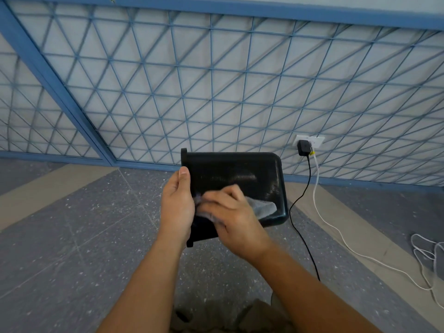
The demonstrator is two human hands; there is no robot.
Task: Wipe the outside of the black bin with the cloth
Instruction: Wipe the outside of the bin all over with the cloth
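Black bin [240, 174] held sideways in air over floor [72, 224], left hand [176, 207] clamped on its rim end (stiff edge, best hold), right hand [230, 212] bunched on soft grey cloth [263, 205] pressed to bin's side; bin looks light, rigid, prob. slick plastic.

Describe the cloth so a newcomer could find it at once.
Below the blue lattice wall, the left hand holds a black bin sideways. On its side, under the right hand, lies the cloth: the only pale grey, soft thing against black plastic.
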